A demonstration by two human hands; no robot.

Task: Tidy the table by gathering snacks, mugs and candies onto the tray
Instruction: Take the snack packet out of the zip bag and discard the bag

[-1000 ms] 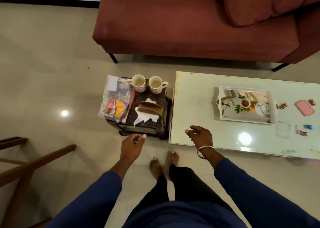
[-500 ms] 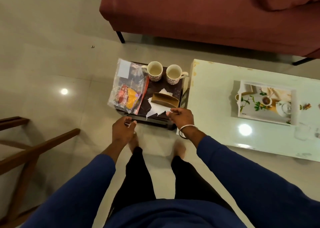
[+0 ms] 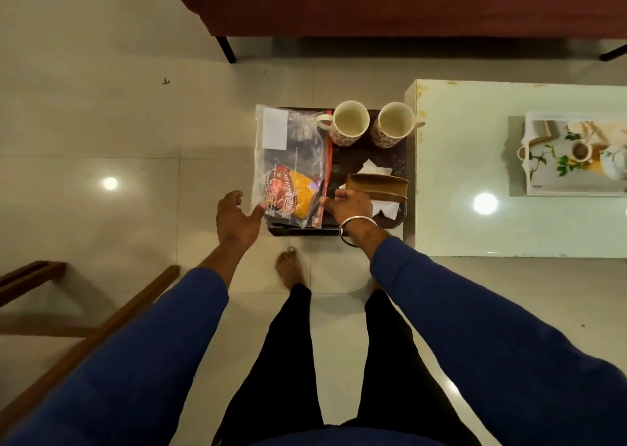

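- The person is standing over a small dark wooden side table (image 3: 359, 150), with both hands at its near edge.
- The left hand (image 3: 237, 220) is spread wide, its thumb tip touching the near-left corner of a clear plastic zip bag (image 3: 291, 164) that is overhanging the table's left edge.
- The right hand (image 3: 349, 204) is curling its fingers at the bag's near-right corner; whether it is actually pinching the plastic I cannot tell.
- The bag is holding a red and yellow snack packet (image 3: 290, 194) at its near end and something dark further in, too blurred to name.
- Two cream patterned mugs (image 3: 371, 125) are standing side by side along the table's far edge, both looking empty.
- A brown wooden napkin holder (image 3: 376, 186) is sitting on white paper napkins at the near-right corner.
- The white floral tray (image 3: 573, 155) is lying well apart, on the pale glass-topped counter (image 3: 475, 160) to the right, with nothing gathered on it as far as I can see.
- My worry: the slippery bag, lifted by one corner, could sag and let its contents slide.
- Sweeping it rightwards could also catch a mug or the holder.
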